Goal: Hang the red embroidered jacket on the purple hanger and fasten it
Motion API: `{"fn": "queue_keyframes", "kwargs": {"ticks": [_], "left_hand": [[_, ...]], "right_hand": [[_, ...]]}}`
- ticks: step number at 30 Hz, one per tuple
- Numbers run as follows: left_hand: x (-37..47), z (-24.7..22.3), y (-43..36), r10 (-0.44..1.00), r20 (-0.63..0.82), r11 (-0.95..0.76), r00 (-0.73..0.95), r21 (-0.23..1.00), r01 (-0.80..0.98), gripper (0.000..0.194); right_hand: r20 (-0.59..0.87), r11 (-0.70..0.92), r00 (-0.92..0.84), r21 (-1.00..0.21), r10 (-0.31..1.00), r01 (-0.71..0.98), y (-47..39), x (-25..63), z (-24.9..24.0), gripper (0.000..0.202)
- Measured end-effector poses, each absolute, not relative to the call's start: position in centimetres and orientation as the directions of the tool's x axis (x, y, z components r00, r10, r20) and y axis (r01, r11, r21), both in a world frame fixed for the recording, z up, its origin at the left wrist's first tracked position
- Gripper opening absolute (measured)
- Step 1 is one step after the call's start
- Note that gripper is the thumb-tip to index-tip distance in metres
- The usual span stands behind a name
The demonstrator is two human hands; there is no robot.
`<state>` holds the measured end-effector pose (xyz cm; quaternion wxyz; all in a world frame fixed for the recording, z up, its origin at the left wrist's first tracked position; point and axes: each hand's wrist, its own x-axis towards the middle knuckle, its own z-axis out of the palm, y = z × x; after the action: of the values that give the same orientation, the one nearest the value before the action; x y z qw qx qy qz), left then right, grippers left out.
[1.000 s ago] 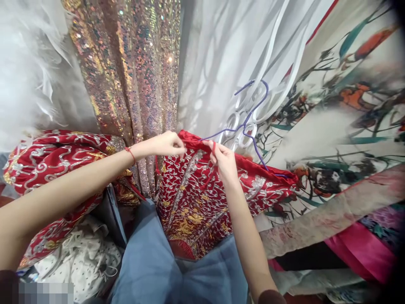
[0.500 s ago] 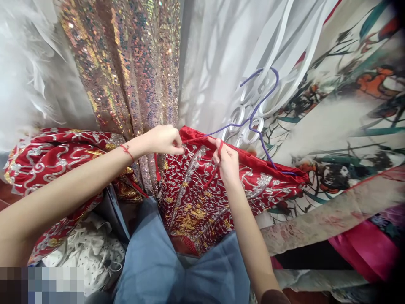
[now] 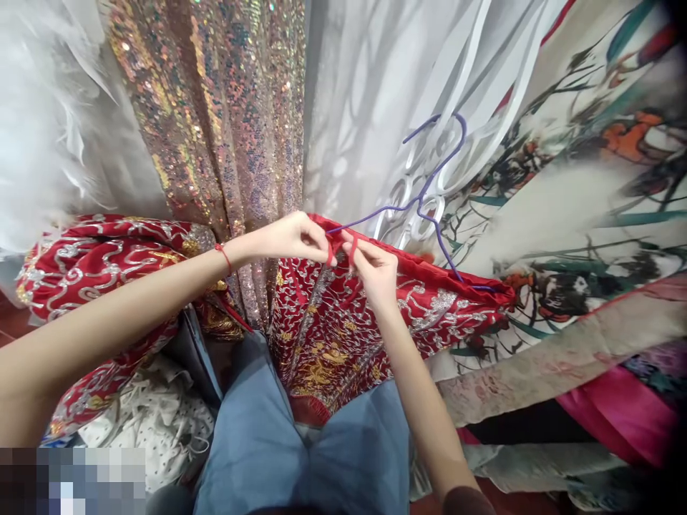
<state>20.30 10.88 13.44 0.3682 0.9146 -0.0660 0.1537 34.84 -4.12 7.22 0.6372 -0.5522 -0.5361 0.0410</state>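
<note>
The red embroidered garment [image 3: 376, 322] is hanging on one purple hanger [image 3: 429, 193] in the middle of the head view, draped down over the person's blue-clad lap [image 3: 300, 443], with its top edge lying between the two hands. Silver and gold stitching is covering its front.

The left hand [image 3: 293, 237] is reaching in from the left, its fingers pinching a thin red tie [image 3: 329, 252] at the garment's top edge. The right hand [image 3: 376, 266] is coming up from below, its fingertips closing on a second red tie [image 3: 353, 247] just beside the first. The two hands are almost touching at the fingertips, right under the left arm of the hanger. One red string bracelet [image 3: 224, 257] is sitting on the left wrist.

A second red embroidered piece [image 3: 96, 265] is lying bunched at the left, behind the left forearm. One sequined fabric [image 3: 215, 121] is hanging behind the hands, with white feathery fabric [image 3: 43, 129] to its left and one sheer white cloth [image 3: 376, 86] to its right. A printed fabric [image 3: 580, 186] with dark and orange motifs is filling the right side, and one pink cloth [image 3: 622, 415] is showing below it. White dotted cloth [image 3: 150, 422] is lying at the lower left.
</note>
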Motion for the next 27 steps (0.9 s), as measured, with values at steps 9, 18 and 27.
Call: {"fn": "queue_keyframes", "kwargs": {"ticks": [9,18,27], "left_hand": [[21.3,11.7,12.3,0.011,0.091,-0.635,0.996,0.77,-0.063,0.033],[21.9,11.2,12.9,0.126,0.293,-0.591,0.948,0.79,-0.165,0.027],[21.1,11.9,11.2,0.162,0.393,-0.751,0.905,0.644,-0.145,0.009]], "right_hand": [[0.68,0.249,-0.081,-0.153,0.728,0.956,-4.3,36.8,7.4,0.032],[0.789,0.088,-0.029,-0.032,0.613,0.996,-2.1,35.5,6.5,0.029],[0.825,-0.139,0.009,0.084,0.566,0.987,-3.0,34.1,7.8,0.021]]}}
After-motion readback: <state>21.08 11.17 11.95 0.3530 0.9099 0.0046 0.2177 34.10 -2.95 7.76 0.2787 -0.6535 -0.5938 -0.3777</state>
